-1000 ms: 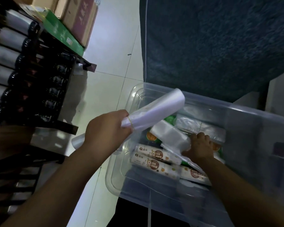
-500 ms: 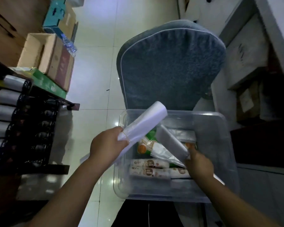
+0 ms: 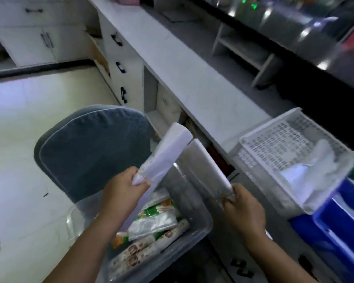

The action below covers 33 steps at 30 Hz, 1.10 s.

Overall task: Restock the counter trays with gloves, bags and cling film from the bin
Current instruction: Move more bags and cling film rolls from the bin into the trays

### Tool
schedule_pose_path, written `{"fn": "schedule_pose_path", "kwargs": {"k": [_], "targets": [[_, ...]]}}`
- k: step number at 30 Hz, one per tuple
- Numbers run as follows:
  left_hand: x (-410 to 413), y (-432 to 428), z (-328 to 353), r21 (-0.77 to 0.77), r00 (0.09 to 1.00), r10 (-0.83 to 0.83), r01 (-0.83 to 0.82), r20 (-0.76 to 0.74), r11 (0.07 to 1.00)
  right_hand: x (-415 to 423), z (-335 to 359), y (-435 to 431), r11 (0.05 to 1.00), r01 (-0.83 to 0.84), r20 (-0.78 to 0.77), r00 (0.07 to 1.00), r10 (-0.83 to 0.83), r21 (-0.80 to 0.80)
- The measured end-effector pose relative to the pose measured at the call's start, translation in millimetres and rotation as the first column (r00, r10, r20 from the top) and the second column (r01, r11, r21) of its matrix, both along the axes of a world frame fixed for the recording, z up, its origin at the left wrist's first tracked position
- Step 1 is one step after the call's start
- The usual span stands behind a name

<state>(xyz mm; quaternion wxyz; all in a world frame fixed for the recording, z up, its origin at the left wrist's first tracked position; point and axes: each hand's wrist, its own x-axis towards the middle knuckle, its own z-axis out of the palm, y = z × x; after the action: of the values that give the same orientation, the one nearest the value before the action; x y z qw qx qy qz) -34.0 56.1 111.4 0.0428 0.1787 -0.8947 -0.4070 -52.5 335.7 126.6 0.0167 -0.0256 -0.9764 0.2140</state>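
My left hand [image 3: 124, 187] grips the banded end of a bundle of clear plastic bags [image 3: 166, 153], which points up and right. My right hand [image 3: 240, 207] pinches the end of a second bag bundle [image 3: 204, 167], held up beside the first. Both bundles hang above the clear plastic bin [image 3: 198, 231], which rests on a chair and holds printed packets [image 3: 151, 223] and cling film rolls [image 3: 135, 260]. A white mesh tray [image 3: 274, 152] on the counter at right holds some clear plastic.
A grey padded chair back [image 3: 86, 148] rises behind the bin. The white counter [image 3: 184, 64] runs diagonally from top left to right, with drawers [image 3: 121, 68] below. A blue tray [image 3: 339, 225] sits next to the white one. A small white shelf [image 3: 245, 48] stands on the counter.
My right hand has lifted its bag bundle out of the bin. The view has swung right, from the bin and shelves toward the counter and trays.
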Motion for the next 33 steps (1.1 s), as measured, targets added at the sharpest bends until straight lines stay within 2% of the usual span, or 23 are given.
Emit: {"fn": "schedule_pose_path", "kwargs": {"k": [3,8,13,19,24,27,30,33], "targets": [[-29.2,46.9,22.0,0.052,0.992,-0.101,0.106,-0.079,0.993,4.8,31.9,42.4,0.994,0.107,-0.040,0.994,-0.105,0.036],[-77.5,132.9,62.5,0.051,0.951,-0.234,0.249,-0.202,0.967,4.1,78.9,120.3,0.966,0.232,-0.095,0.970,-0.222,0.112],[-130.7,222.5,100.0,-0.064,0.899,-0.360,0.356,-0.251,0.932,-19.7,108.9,203.4,0.948,0.302,-0.166,0.945,-0.283,0.105],[-209.1,329.4,116.8,-0.302,0.887,-0.446,0.395,-0.121,0.868,-60.0,123.9,301.8,0.924,0.358,-0.265,0.912,-0.314,0.137],[-251.2,380.1,92.5,-0.402,0.882,-0.448,0.466,0.144,0.788,-83.3,123.7,357.3,0.923,0.349,-0.227,0.924,-0.310,0.163],[-257.6,382.9,71.8,-0.409,0.871,-0.430,0.491,0.236,0.769,-93.7,120.6,376.1,0.941,0.296,-0.205,0.943,-0.261,0.166],[-256.1,379.2,57.6,-0.465,0.892,-0.401,0.451,0.209,0.762,-103.8,117.3,382.7,0.946,0.271,-0.199,0.951,-0.235,0.177],[-251.8,376.3,48.2,-0.639,0.856,-0.500,0.457,0.129,0.619,-114.3,115.5,377.9,0.952,0.243,-0.202,0.958,-0.205,0.187]]}}
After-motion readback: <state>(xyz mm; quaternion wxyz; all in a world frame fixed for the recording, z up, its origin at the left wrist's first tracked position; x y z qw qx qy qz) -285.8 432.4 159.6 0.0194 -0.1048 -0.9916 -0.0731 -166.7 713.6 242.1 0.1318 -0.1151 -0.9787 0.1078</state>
